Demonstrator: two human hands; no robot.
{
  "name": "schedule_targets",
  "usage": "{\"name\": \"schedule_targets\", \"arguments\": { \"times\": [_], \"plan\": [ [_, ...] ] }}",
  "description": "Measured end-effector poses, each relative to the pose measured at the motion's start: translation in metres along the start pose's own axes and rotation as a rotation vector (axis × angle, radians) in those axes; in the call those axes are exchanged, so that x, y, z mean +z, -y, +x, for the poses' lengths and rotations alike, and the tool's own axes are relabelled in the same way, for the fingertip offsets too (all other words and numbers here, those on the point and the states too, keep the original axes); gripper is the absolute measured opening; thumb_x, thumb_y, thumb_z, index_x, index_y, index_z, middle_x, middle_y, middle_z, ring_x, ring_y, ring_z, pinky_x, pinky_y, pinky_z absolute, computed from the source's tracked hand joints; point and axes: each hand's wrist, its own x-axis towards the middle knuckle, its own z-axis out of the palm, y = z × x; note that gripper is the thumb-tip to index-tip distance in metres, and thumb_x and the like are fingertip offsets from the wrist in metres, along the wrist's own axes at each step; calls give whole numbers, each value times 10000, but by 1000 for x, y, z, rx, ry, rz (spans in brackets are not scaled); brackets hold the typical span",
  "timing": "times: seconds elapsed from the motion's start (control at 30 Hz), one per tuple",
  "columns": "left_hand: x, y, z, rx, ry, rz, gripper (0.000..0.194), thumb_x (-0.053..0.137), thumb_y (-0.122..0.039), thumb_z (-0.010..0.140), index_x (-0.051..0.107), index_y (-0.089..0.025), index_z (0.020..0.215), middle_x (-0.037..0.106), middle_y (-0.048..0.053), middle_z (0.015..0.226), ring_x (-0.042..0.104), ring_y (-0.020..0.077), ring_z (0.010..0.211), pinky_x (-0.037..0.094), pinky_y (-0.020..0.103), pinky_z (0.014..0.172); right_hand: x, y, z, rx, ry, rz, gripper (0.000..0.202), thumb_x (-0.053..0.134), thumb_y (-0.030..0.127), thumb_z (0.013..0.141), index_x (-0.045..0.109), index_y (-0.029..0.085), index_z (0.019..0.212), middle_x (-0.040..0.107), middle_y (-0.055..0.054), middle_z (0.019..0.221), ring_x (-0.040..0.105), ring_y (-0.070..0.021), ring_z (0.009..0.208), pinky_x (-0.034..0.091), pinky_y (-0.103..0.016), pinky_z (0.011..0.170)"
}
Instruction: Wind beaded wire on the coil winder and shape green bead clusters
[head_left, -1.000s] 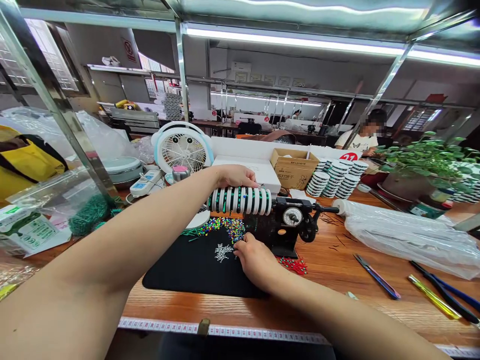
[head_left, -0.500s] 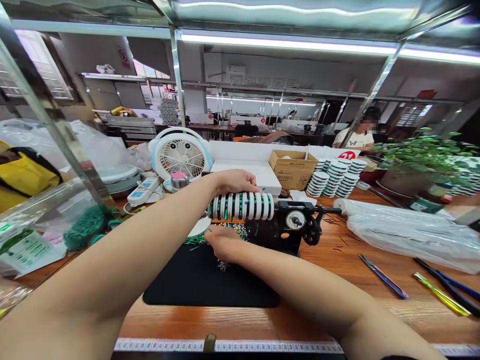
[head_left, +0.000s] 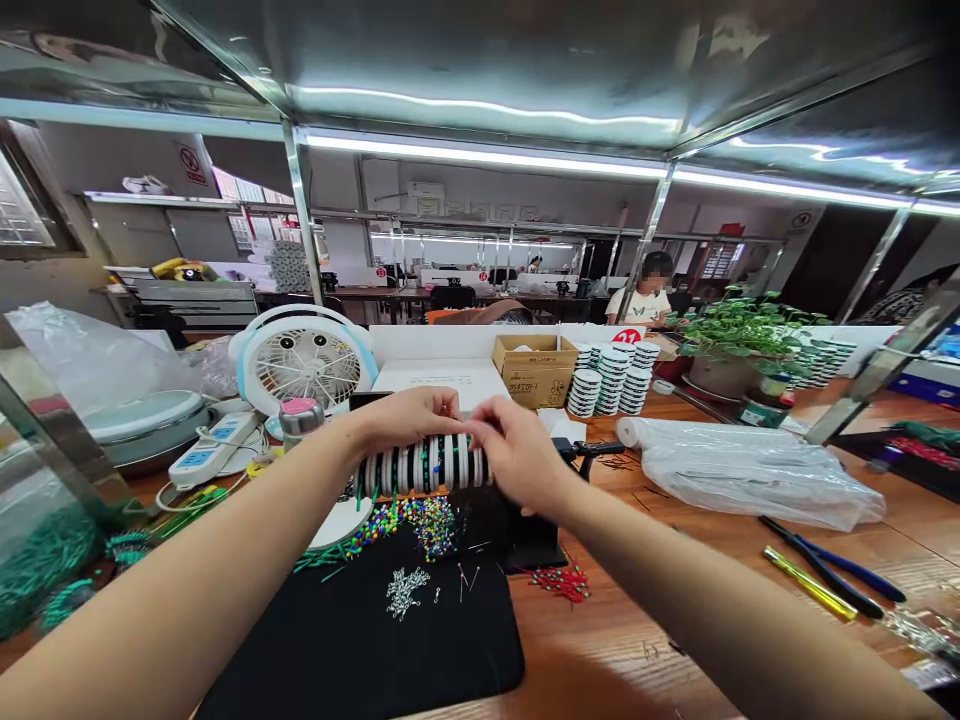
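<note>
I'm looking down at the row of white spools [head_left: 420, 465], threaded side by side on a shaft so its long axis runs level, left to right, across my view. Everything hangs on that row. My left hand [head_left: 409, 415] sits on top of it toward its left-middle, fingers curled down onto the upper rims, grip closed lightly on the spools. My right hand [head_left: 517, 455] is at the row's right end, covering the last spools and the black winder [head_left: 525, 530] behind them; fingertips pinch in toward the row, but I cannot tell whether that grip has anything between them or just rests against the end spool. So the row lies directly under the left hand and just left of the right hand, with the right nearer the open end by the crank handle [head_left: 592, 450]. Below the row, on the black mat [head_left: 360, 640], sits the heap of coloured pins [head_left: 420, 520], with a small cluster of silver pins [head_left: 405, 590] nearer me. Right of the row, well apart, a clear plastic bag [head_left: 750, 470] lies on the wooden surface [head_left: 675, 600].
</note>
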Motion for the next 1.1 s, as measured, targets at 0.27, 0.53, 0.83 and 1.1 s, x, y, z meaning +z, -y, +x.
{"name": "schedule_targets", "arguments": {
  "times": [0.27, 0.53, 0.83, 1.1],
  "plan": [
    [0, -3, -2, 57, 55, -4, 139, 601, -285, 762, 549, -167, 814, 564, -9, 806, 504, 136, 780, 381, 262, 761, -11, -12, 45, 302, 283, 288, 92, 525, 180, 755, 581, 150, 687, 560, 1, 614, 426, -79, 482, 341, -230, 477],
    [1, -3, 0, 90, 98, -52, 137, 598, -275, 772, 577, -165, 852, 569, -6, 821, 508, 138, 806, 374, 269, 809, -8, -12, 48, 345, 287, 419, 151, 519, 153, 736, 577, 154, 597, 558, -14, 584, 435, -94, 518, 317, -227, 466],
    [1, -2, -1, 67, 34, 37, 166, 605, -323, 757, 558, -175, 818, 568, -12, 796, 500, 135, 758, 382, 250, 722, -10, -15, 50, 340, 377, 274, 173, 583, 239, 739, 562, 140, 598, 488, 12, 553, 358, -77, 495, 271, -238, 493],
    [-1, -8, -8, -71, 2, -68, 221, 621, -207, 626, 514, -183, 819, 527, -32, 704, 459, 122, 649, 328, 239, 584, -16, -7, 46, 255, 471, 47, 178, 584, 234, 721, 534, 156, 569, 402, 39, 521, 287, -77, 492, 214, -251, 486]
  ]
}}
